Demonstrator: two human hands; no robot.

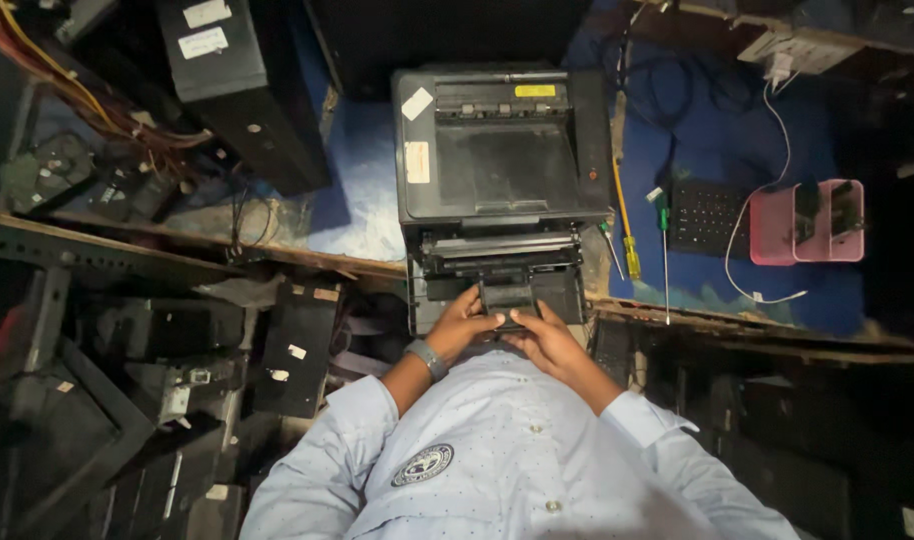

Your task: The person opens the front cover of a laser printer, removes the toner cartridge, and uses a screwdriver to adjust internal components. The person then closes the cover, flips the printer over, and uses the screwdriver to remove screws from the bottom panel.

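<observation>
Overhead view of your work at the table (377,215), which is covered in blue and worn pale near its front edge. A dark grey printer (502,150) stands at the middle of the table, its front opened toward you. Your left hand (464,322) and right hand (547,338) meet at that open front, both gripping a small black panel (508,299) that sits in the lower opening of the printer; each grip is pressed onto the panel, thumbs on top, fingers curled under its edge. A grey watch (428,358) sits on your left wrist.

Labels on the printer: a white square sticker (417,103), set askew at the top left corner; a pale upright rectangular label (417,162) below it on the left side; a yellow oblong label (535,91) along the rear edge.

Just to the right of the printer lie a yellow-handled screwdriver (628,240) and a green-handled screwdriver (664,235). Farther right are a black keypad (707,216) and a pink tray (807,222), with a white cable (767,190) looped between them. At upper left a black computer case (242,85) bears two white rectangular labels (205,28), one above the other.
</observation>
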